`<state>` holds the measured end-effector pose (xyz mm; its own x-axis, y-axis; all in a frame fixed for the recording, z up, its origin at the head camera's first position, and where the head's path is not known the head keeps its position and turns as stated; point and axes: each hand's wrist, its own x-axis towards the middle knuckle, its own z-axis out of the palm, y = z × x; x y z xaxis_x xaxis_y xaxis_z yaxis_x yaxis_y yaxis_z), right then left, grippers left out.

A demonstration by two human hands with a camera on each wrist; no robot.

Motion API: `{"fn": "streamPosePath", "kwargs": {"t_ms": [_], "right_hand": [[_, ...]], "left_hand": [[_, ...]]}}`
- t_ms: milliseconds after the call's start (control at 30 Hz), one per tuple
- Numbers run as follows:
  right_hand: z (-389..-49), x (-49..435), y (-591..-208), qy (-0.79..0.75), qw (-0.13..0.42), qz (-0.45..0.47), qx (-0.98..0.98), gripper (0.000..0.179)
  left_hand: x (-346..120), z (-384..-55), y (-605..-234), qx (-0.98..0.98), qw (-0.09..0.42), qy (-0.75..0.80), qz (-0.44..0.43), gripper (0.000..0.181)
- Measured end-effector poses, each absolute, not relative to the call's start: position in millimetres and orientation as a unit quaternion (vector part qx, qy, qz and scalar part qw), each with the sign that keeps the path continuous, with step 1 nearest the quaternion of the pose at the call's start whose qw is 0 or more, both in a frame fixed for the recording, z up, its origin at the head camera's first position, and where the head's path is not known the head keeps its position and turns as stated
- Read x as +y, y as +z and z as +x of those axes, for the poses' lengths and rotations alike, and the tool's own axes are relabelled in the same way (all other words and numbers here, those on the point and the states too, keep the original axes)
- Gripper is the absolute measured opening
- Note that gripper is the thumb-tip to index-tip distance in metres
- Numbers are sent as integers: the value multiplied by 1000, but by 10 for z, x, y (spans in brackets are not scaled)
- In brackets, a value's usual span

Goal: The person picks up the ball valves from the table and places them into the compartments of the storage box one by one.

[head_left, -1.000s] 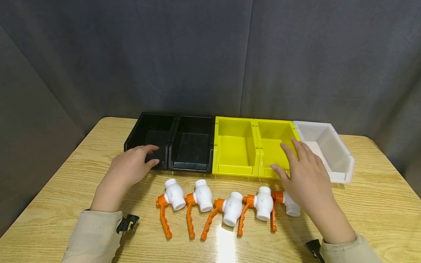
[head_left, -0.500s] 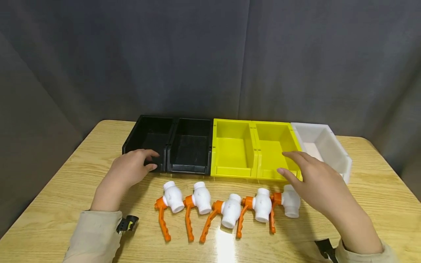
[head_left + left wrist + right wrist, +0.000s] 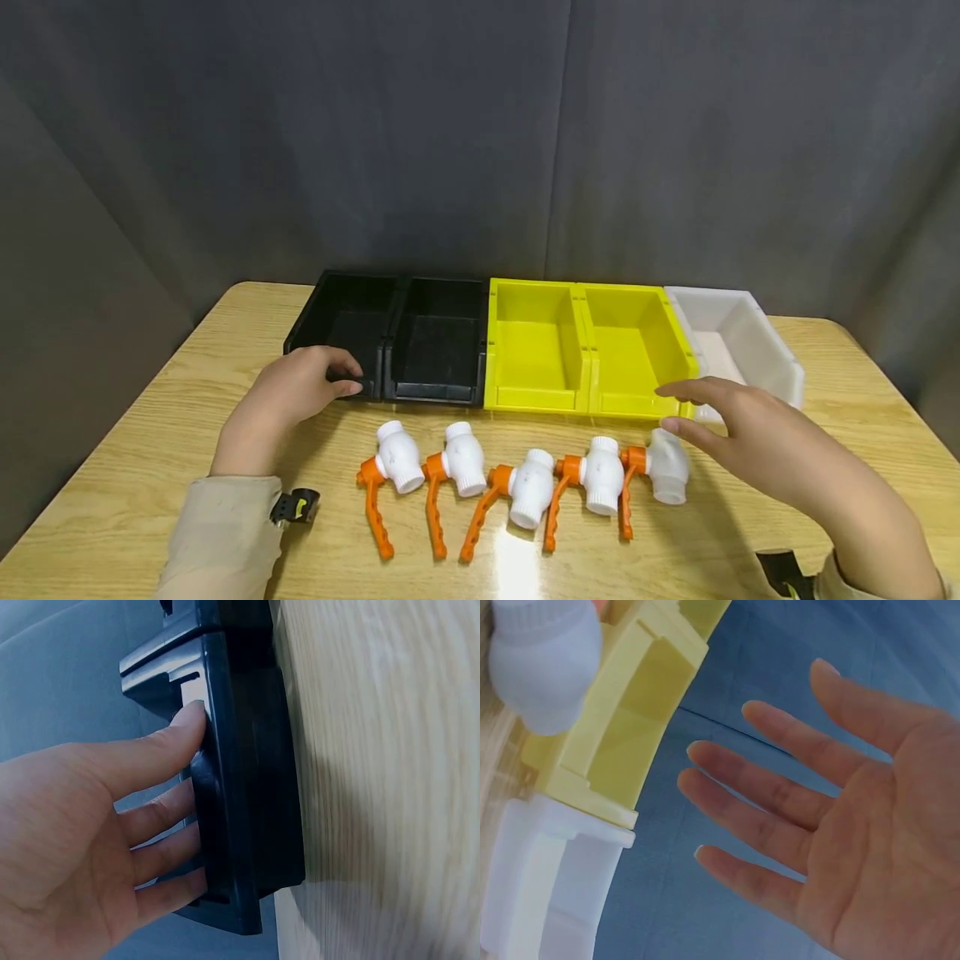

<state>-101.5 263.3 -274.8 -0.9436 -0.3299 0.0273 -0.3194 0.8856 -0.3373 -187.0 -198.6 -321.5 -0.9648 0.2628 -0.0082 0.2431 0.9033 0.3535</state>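
Several white ball valves with orange lever handles lie in a row on the table, from the leftmost valve [image 3: 399, 460] to the rightmost valve [image 3: 667, 471]. My left hand [image 3: 296, 387] is at the front of the outer black bin [image 3: 300, 325], thumb and loosely bent fingers right at its front lip, holding nothing. Over the table by the rightmost valve, my right hand [image 3: 772, 442] hovers with fingers spread. Its palm shows bare in the right wrist view, apart from a white valve [image 3: 546, 664] and the bins.
Behind the valves stand bins side by side: another black bin [image 3: 435, 390], two yellow ones, including the right yellow bin [image 3: 637, 400], and a white bin [image 3: 780, 358]. A dark curtain [image 3: 480, 133] hangs behind the wooden table [image 3: 187, 417].
My right hand has moved right and toward me, away from the right yellow bin, uncovering the rightmost valve. My left hand has stayed by the outer black bin. The head view has shifted slightly.
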Motion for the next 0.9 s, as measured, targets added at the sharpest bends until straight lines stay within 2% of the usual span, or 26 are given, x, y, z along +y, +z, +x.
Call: {"fn": "streamPosePath", "kwargs": {"t_ms": [200, 367, 533, 900], "right_hand": [[-1023, 2663, -2868, -158, 58, -167, 971, 52], [-1039, 2627, -2953, -148, 72, -178, 970, 51], [-1053, 2585, -3023, -127, 95, -173, 972, 59], [-1088, 2480, -3112, -111, 107, -174, 973, 62]], "left_hand": [[-1965, -1872, -3230, 978, 19, 169, 124, 14], [-1958, -1858, -3244, 981, 8, 154, 120, 14], [-1936, -1858, -3243, 980, -1, 151, 128, 14], [-1953, -1861, -3260, 979, -2, 158, 131, 13]]}}
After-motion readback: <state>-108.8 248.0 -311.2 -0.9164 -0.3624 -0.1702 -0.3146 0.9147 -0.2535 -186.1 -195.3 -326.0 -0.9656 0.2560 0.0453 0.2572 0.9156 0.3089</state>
